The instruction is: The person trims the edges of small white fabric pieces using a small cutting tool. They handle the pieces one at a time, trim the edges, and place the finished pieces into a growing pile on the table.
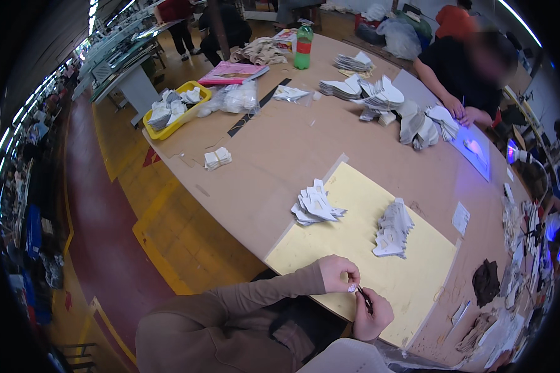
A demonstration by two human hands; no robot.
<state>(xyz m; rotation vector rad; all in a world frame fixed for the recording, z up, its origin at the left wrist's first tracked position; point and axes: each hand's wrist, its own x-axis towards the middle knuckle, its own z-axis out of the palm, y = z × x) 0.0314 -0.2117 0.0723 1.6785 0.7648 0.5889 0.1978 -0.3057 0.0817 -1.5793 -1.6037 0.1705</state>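
Near the front edge of the table, my left hand (337, 273) is closed in a pinch on a small white piece (352, 288). Just to its right, my right hand (374, 318) grips a slim dark hand tool (366, 301), its tip close to the white piece; its exact kind is too small to make out. Both hands are over the near part of a pale yellow sheet (361, 193) fixed to the table. On that sheet lie a fanned pile of white cut pieces (316, 204) and, further right, another stack of white cut pieces (393, 229).
A brown-covered table (255, 180) stretches away. On it are a small white bundle (218, 158), a yellow basket (162, 132), a green bottle (303, 46) and several stacks of pieces (379, 96). At the far right a person (473, 68) works beside a lamp (519, 153). A dark cloth (486, 283) lies right.
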